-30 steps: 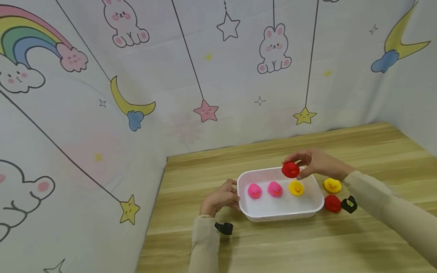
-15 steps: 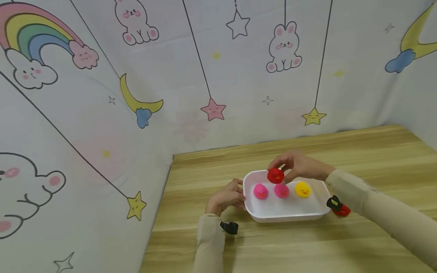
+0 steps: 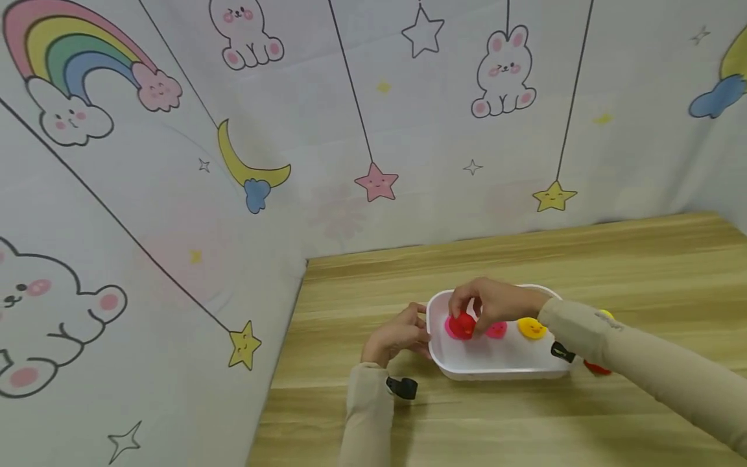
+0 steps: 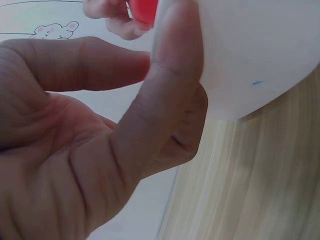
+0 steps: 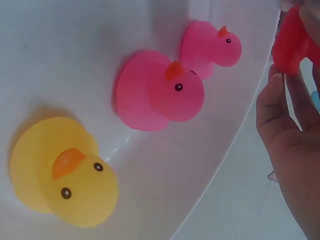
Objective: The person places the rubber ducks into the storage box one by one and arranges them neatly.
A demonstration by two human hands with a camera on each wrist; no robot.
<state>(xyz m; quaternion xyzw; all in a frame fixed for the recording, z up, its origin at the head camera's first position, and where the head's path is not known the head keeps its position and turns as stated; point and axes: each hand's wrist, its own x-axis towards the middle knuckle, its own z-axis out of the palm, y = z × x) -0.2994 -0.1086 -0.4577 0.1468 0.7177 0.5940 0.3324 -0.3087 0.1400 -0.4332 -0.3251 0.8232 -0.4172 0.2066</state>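
"How do the 2 hands sit?"

"The right hand (image 3: 496,301) arches over the white, round-cornered, plastic-looking tray (image 3: 502,375), its fingers angled down. The thumb and fingertips pinch a red, rounded, rubbery-looking duck (image 3: 465,325)."

"So where is that red duck?"

"Toward the tray's left end in the head view, overlapping the farther of 2 pink, rounded, rubbery-looking ducks (image 5: 160,90). I can't tell whether they touch."

"And the left hand (image 3: 399,336)?"

"It holds the tray's left end, its digits bent at the rim. From the left wrist, a finger lies against the white wall."

"What about the arms?"

"The right forearm, in a cream sleeve (image 3: 653,370), slants in from the lower right; the left comes up from the bottom edge."

"Anything else about?"

"A yellow, rounded, rubbery-looking duck (image 5: 62,172) lies in the tray, right of the pink pair in the head view. Past the tray's right end, a red object (image 3: 597,368) shows partly beside the sleeve, on the wood-grain desk (image 3: 496,421)."
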